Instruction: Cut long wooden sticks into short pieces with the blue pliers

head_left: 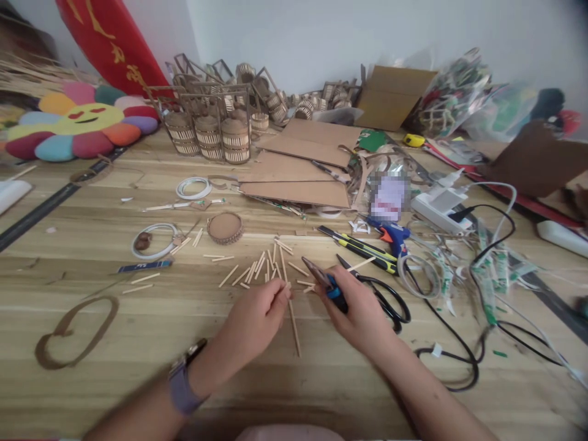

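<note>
My left hand [269, 304] pinches a long thin wooden stick [294, 327], which stands out above and below my fingers. Just to the right, my right hand [356, 309] is wrapped round pliers [325, 280] with blue and black handles. Their pointed dark jaws aim up and left, apart from the stick. Several short cut sticks [258, 266] lie scattered on the table beyond my hands. Left of these sits a round cardboard disc with a woven rim [225, 228]. Black-handled scissors [388, 297] lie beside my right hand, partly hidden by it.
Yellow-and-black utility knives [362, 248], a blue glue gun [392, 236], a tape roll [419, 275] and a white power strip [441, 205] with cables lie on the right. Cardboard sheets [298, 177] and small woven baskets [209, 138] stand behind. White rings [154, 240] and a brown strip loop [76, 334] lie left.
</note>
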